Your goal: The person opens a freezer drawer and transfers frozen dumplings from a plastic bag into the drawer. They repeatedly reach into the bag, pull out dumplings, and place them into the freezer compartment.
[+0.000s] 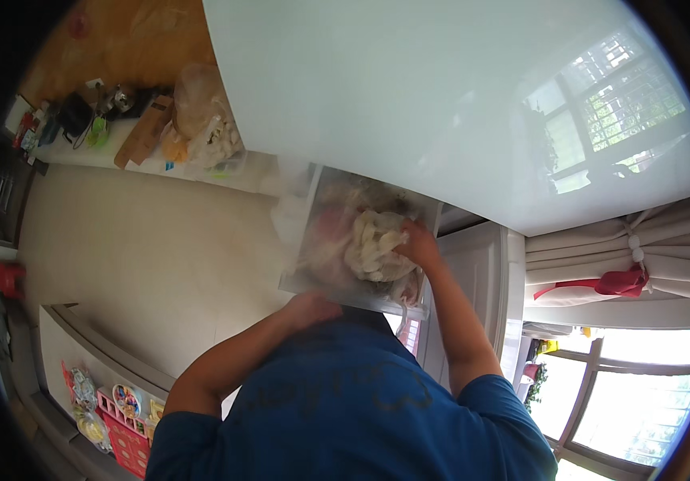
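A translucent freezer drawer (pixel 295 281) is pulled out in front of me, beneath a glossy white refrigerator front. Mist blurs the several bagged foods inside it, among them a reddish bundle (pixel 334 223). My right hand (pixel 418 242) grips a clear plastic bag of pale food pieces (pixel 376 245) in the drawer's right half. What the pieces are is unclear. My left hand (pixel 315 309) is at the drawer's front edge, near its left corner; its fingers are blurred and partly hidden. Another bag with pinkish contents (pixel 408 290) lies at the drawer's front right corner.
The glossy refrigerator front (pixel 369 90) rises before me. A white panelled door (pixel 465 282) stands close to my right forearm. Left, a counter (pixel 158 159) carries bags, a cardboard box (pixel 146 129) and kettles. Behind on the left, a low table holds snacks and a red box (pixel 125 445).
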`<action>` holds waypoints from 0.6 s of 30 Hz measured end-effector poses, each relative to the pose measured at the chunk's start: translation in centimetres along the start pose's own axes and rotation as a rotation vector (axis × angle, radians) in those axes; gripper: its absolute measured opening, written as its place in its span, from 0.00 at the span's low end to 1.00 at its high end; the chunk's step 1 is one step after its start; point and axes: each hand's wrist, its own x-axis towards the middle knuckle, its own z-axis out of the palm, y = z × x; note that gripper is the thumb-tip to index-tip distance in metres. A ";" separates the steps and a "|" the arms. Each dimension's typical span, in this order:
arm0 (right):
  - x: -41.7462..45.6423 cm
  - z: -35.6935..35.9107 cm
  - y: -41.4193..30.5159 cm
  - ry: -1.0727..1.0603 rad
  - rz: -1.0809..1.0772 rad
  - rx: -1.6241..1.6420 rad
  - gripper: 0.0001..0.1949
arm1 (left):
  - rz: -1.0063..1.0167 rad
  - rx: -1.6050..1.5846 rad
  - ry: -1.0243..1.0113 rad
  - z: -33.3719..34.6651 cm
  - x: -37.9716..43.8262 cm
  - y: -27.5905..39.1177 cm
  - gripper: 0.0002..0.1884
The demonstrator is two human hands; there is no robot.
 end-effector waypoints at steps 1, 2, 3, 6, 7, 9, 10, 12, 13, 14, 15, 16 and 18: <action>0.4 -0.1 0.6 -0.036 -0.039 0.026 0.23 | -0.065 -0.136 0.020 1.7 -1.3 1.0 0.18; 0.7 -0.2 1.1 -0.074 -0.081 0.050 0.22 | -0.070 -0.083 -0.019 2.1 -1.5 1.4 0.18; 1.0 0.0 1.6 -0.074 -0.093 0.055 0.22 | -0.076 -0.030 -0.058 2.5 -1.6 1.8 0.18; 1.3 0.0 2.3 -0.045 -0.120 0.065 0.19 | -0.116 -0.016 -0.061 4.3 -1.6 3.0 0.18; 1.1 -0.3 1.8 -0.021 -0.126 0.066 0.18 | -0.131 -0.040 -0.040 5.0 -1.4 3.2 0.18; 0.6 -0.6 1.6 0.038 -0.057 0.161 0.15 | -0.110 -0.066 -0.031 5.3 0.7 2.6 0.17; 0.6 -0.8 1.8 0.075 0.015 0.256 0.14 | -0.096 -0.079 -0.026 5.6 1.9 2.4 0.17; 0.8 -1.5 1.8 0.127 0.149 0.451 0.11 | -0.068 -0.120 0.010 6.7 4.7 2.1 0.18; 1.0 -2.4 1.0 0.143 0.212 0.550 0.11 | -0.054 -0.141 0.028 7.1 6.0 2.0 0.19; 1.2 -3.0 0.3 0.158 0.273 0.649 0.10 | 0.039 -0.077 -0.009 7.2 7.3 2.0 0.20; 1.3 -3.3 0.0 0.182 0.281 0.650 0.10 | 0.130 -0.010 -0.044 7.7 8.1 2.5 0.21; 1.2 -3.5 -0.3 0.205 0.287 0.651 0.10 | 0.152 -0.017 -0.028 8.3 8.8 2.9 0.21; 1.0 -3.2 0.2 0.272 0.306 0.720 0.10 | 0.110 -0.100 0.056 11.4 8.6 4.3 0.21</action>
